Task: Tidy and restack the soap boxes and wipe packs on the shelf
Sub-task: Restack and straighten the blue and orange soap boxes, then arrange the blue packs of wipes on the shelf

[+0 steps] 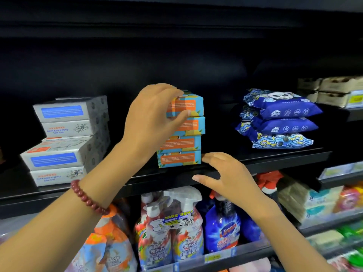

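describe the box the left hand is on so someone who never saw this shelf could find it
On the black shelf, three groups stand in a row: white soap boxes on the left, a blue-and-orange stack in the middle, dark blue wipe packs on the right. It is the top box of that middle stack, the only one the left hand grips.

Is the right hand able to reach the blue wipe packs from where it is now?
Probably yes. The right hand is open and empty at the shelf edge, and the wipe packs lie on the same shelf to its right, with nothing standing before them.
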The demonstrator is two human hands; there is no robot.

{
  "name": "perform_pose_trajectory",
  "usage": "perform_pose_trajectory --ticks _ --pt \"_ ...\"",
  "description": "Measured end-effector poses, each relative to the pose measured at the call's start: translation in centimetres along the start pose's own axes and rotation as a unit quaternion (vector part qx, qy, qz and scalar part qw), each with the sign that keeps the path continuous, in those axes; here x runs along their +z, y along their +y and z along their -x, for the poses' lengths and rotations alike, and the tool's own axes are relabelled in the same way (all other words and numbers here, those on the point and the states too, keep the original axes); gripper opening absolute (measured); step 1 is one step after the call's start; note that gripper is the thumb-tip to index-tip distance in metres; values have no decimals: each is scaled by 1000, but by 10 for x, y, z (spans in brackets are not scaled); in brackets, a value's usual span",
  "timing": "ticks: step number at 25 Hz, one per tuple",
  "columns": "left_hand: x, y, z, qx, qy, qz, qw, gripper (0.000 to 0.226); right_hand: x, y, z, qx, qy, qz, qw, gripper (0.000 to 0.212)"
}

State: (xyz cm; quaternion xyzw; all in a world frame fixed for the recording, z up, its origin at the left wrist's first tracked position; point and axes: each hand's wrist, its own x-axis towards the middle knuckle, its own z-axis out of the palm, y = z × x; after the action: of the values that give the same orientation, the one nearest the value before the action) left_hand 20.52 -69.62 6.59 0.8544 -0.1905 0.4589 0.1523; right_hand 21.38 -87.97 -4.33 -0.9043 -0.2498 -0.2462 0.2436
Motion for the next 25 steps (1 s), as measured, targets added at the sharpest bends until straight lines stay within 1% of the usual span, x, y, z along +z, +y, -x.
perform_pose_trajectory --ticks 1,2,4,5,6,7,8,9,10,12,14,15,17,20,23,25 --pt "-1 5 2 28 29 -8 999 42 -7 1 2 3 15 -20 1000 53" --pt "1 13 4 56 61 -9 997 38 -17 5 3 0 62 -31 998 47" --pt "9 29 11 93 102 6 990 32 -41 17 3 -16 197 -15 980 37" --pt "18 39 15 101 99 20 990 31 -56 27 3 -16 250 0 968 35" --pt "29 49 18 108 82 33 990 31 -70 39 2 -10 285 17 958 35" --pt "40 58 23 113 58 42 991 31 -83 53 -1 -1 304 38 952 36" --pt "53 66 28 116 31 44 992 31 -95 67 -5 11 305 61 950 39" --pt "68 75 34 113 2 42 993 31 -106 84 -9 23 288 84 954 42" --pt "83 81 38 99 -30 39 994 33 -116 101 -14 30 256 109 960 47" --pt "105 88 45 46 -93 33 994 39 -130 129 -27 27 176 153 972 61" --pt "123 95 48 -2 -117 6 993 42 -142 151 -39 12 111 171 979 74" --pt "129 98 49 -15 -123 -21 992 43 -145 158 -43 4 95 171 981 78" --pt "134 104 49 -35 -122 -51 991 47 -145 166 -46 -4 100 161 982 80" --pt "135 108 50 -63 -111 -38 991 49 -138 168 -42 -17 155 132 979 77" --pt "135 109 50 -76 -114 -37 990 51 -132 166 -37 -48 204 112 971 66" --pt "132 110 49 -95 -117 -29 988 58 -129 163 -32 -83 228 115 963 59"
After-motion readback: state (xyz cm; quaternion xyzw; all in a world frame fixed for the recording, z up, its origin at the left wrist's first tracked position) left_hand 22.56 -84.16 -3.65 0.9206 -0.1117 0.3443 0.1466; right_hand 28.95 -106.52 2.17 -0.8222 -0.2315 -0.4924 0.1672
